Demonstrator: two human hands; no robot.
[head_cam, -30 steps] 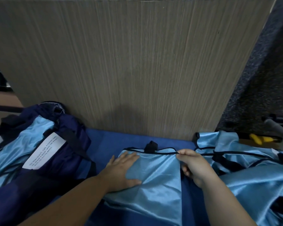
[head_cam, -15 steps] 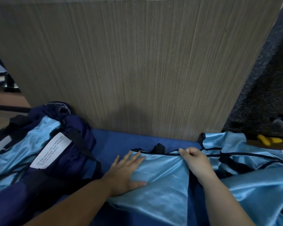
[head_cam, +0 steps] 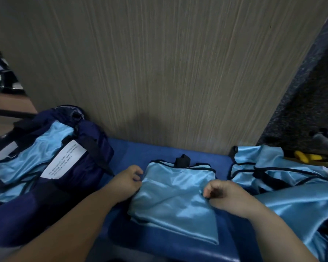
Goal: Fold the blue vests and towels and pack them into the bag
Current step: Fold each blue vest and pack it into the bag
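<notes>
Wood panel (head_cam: 159, 72) standing behind, bag (head_cam: 87, 167) lying left and vest pile (head_cam: 292, 186) lying right on the blue mat (head_cam: 140, 154), folded vest (head_cam: 174, 195) lying between the hands, left hand (head_cam: 125, 182) and right hand (head_cam: 223, 193) each pinching its side edge with curled fingers.

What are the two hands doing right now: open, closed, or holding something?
Left hand: curled, gripping the folded vest at its left edge.
Right hand: curled, pinching the same vest's right side.

bag (head_cam: 91, 167) L w/ vests (head_cam: 42, 146) inside, folded vest (head_cam: 178, 197) ctr on mat (head_cam: 133, 154), vest pile (head_cam: 284, 173) R, panel (head_cam: 159, 72) behind
</notes>
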